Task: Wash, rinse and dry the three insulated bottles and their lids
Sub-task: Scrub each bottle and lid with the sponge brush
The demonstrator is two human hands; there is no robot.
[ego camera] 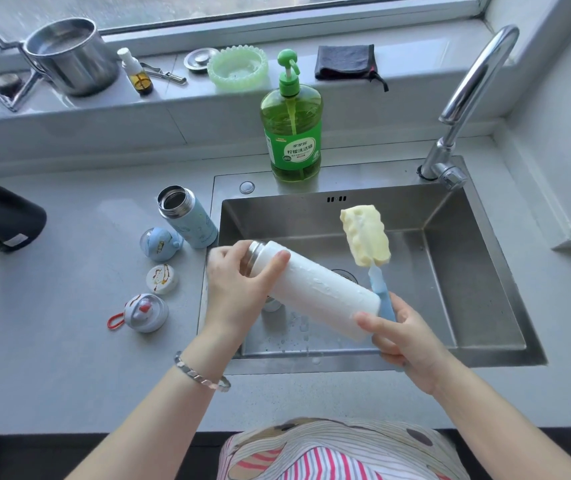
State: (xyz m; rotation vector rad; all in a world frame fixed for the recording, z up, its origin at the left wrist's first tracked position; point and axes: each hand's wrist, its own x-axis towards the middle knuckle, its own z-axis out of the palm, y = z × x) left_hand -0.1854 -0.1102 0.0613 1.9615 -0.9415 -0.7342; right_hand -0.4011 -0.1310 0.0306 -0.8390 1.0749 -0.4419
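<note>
Over the sink (467, 271), left hand (239, 282) grips the wet white bottle (315, 289) at its neck; right hand (405, 341) holds the brush (365, 237) beside its base. On the counter (69, 341) the blue bottle (190, 220) and three lids (162, 279) stand unwashed, one stained. Early washing, I judge.

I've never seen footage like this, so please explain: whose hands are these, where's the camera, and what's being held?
No machine here: a person's two bare hands, filmed by one head-worn camera looking down at a kitchen sink. The left hand grips the neck of a wet white bottle, tilted over the sink. The right hand holds a sponge brush by its blue handle and touches the bottle's base. On the counter to the left are an open light blue bottle and three lids. Green dish soap stands behind the sink.
</note>
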